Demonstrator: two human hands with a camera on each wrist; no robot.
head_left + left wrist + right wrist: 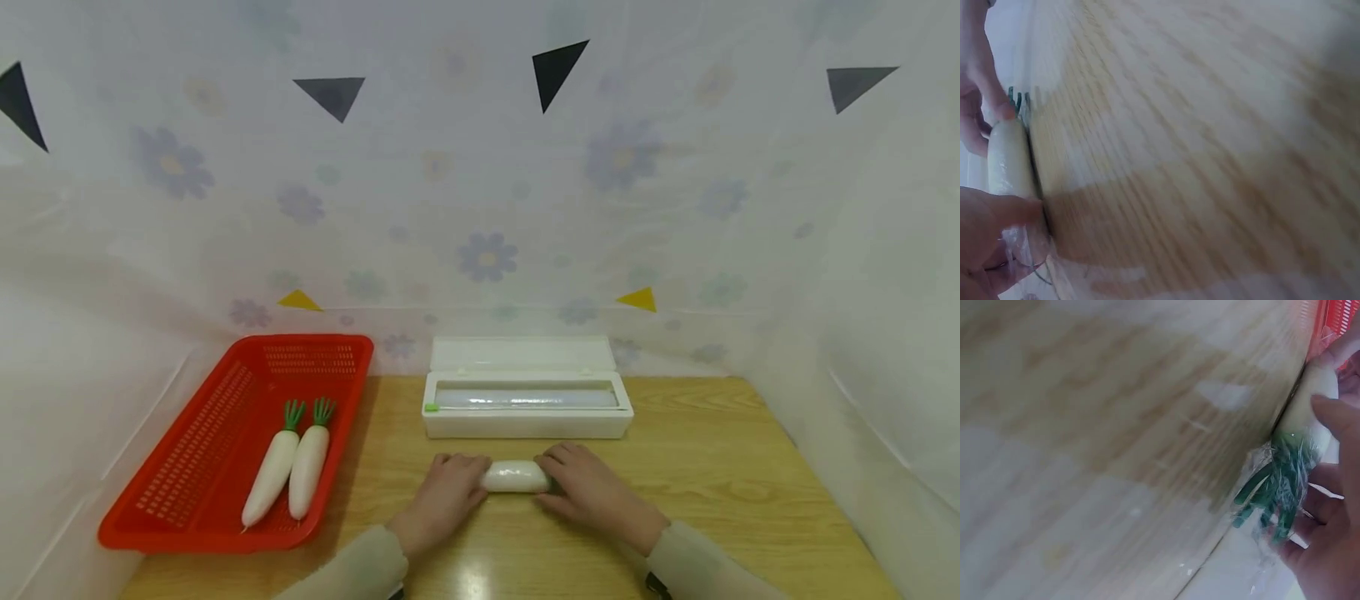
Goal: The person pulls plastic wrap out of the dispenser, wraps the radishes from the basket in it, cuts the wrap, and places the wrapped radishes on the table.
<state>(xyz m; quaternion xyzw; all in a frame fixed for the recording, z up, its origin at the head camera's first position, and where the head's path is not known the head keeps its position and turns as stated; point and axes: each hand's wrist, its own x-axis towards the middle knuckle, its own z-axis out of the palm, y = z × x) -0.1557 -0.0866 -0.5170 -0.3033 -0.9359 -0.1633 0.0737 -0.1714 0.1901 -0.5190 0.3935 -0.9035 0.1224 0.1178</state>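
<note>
A white radish [514, 477] lies crosswise on the wooden table, wrapped in shiny clear film. Its left end is held by my left hand [446, 493], thumb on the near side and fingers over the far side. My right hand [596, 498] grips the other end in much the same way. Green leaves [1280, 481] under crinkled film [1254, 464] show beside the right fingers in the right wrist view. In the left wrist view, loose film [1021, 247] bunches at the left hand's end of the radish. My palms hide both ends from the head view.
Just behind my hands stands a white cling film box [528, 427], lid [523, 354] raised, with a film roll [525, 399] inside and a green slider [431, 407]. At left, a red basket [210, 542] holds two radishes [272, 477] with green tops. White patterned curtains [480, 183] surround the table.
</note>
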